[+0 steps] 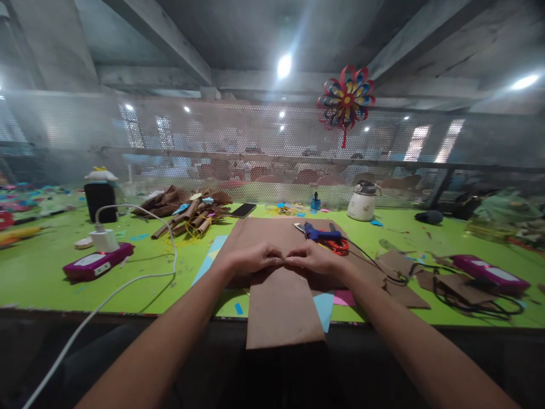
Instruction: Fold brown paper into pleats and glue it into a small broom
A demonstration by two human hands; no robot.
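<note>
A flat piece of brown cardboard (284, 312) reaches over the table's front edge toward me. At its far end my left hand (258, 257) and my right hand (317, 260) meet, thumbs and fingers pinched together on the cardboard's edge. Beneath them lies a larger brown cardboard sheet (251, 230). A blue glue gun (317, 233) rests on that sheet just beyond my right hand, with a red-orange coil (338, 245) beside it. What lies between my fingertips besides the cardboard is too small to make out.
Purple power strips (99, 262) sit left and right, one with a white cable. Rolled brown paper (187, 218), a phone (243, 210) and a white kettle (363, 201) stand toward the back. Cardboard scraps (404, 289) and a black cord lie at right. A perforated screen (264, 142) borders the table.
</note>
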